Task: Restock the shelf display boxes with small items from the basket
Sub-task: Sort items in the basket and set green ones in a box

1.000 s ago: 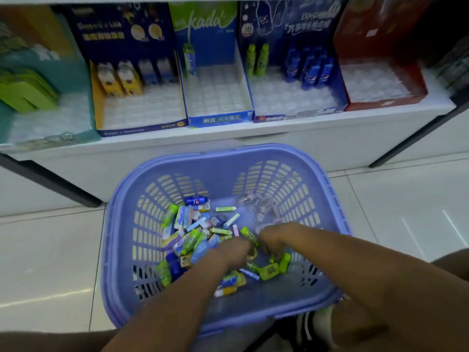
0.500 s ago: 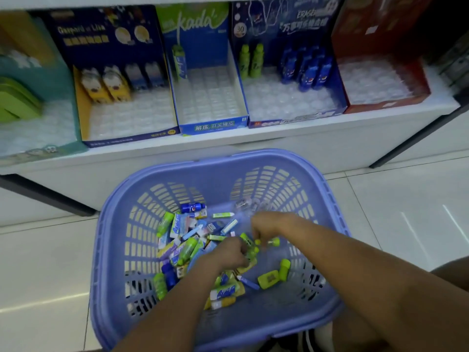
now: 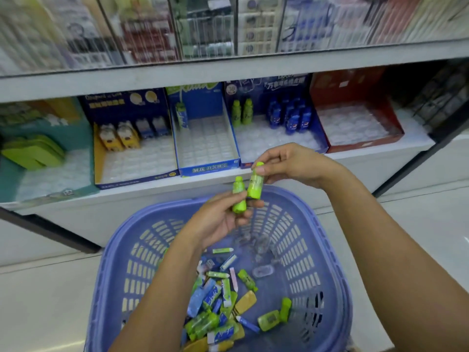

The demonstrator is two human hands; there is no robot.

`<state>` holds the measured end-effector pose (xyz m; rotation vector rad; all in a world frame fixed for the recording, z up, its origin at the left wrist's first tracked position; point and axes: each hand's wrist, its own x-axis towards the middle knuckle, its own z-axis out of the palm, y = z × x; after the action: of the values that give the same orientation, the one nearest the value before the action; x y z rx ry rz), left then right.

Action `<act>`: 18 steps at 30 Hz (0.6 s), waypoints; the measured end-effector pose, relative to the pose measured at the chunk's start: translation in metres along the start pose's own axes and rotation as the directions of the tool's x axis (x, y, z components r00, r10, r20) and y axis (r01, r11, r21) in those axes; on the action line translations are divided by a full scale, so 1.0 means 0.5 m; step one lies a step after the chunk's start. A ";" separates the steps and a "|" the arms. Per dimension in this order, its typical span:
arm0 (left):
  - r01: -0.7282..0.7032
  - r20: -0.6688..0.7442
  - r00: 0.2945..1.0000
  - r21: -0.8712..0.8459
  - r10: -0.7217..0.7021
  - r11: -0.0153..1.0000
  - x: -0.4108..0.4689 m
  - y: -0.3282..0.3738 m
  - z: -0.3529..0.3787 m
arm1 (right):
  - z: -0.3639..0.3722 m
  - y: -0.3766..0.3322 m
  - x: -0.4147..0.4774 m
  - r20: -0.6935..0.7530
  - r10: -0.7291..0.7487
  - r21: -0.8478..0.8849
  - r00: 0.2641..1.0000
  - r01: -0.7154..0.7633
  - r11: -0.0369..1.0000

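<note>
small items (image 3: 218,303): loose heap inside purple basket (image 3: 330,262).
left hand (image 3: 220,219): fingers curled round one green bottle (image 3: 239,199), above basket.
right hand (image 3: 291,163): pinching second green bottle (image 3: 254,188), just beside the first.

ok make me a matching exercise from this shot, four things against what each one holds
Things: 1 left hand; 2 purple basket; 3 red display box; 4 narrow blue display box
Holds: A one carton at the back; B a small green bottle; C a loose heap of mixed items; D only a bare tray
Pairs: 1-B; 2-C; 3-D; 4-A
</note>
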<state>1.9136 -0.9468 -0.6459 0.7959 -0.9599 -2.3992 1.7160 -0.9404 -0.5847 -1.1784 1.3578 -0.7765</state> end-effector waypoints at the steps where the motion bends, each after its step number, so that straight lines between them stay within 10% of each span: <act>1: -0.043 -0.007 0.999 -0.013 0.043 0.999 0.001 0.009 0.011 | -0.003 -0.010 -0.003 -0.021 -0.020 0.027 1.000 0.020 0.999; 11: -0.277 -0.188 0.871 0.574 0.453 0.771 0.046 0.053 0.056 | -0.043 -0.078 -0.006 -0.201 -0.135 -0.084 0.970 0.120 0.989; 18: -0.270 -0.287 0.827 0.552 0.484 0.789 0.078 0.066 0.068 | -0.089 -0.114 0.060 -0.435 -0.315 -0.348 0.844 0.165 0.923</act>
<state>1.8686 -0.9751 -0.6154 1.1044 -1.4078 -1.5484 1.6884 -0.9929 -0.5337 -1.4779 1.8091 -1.1345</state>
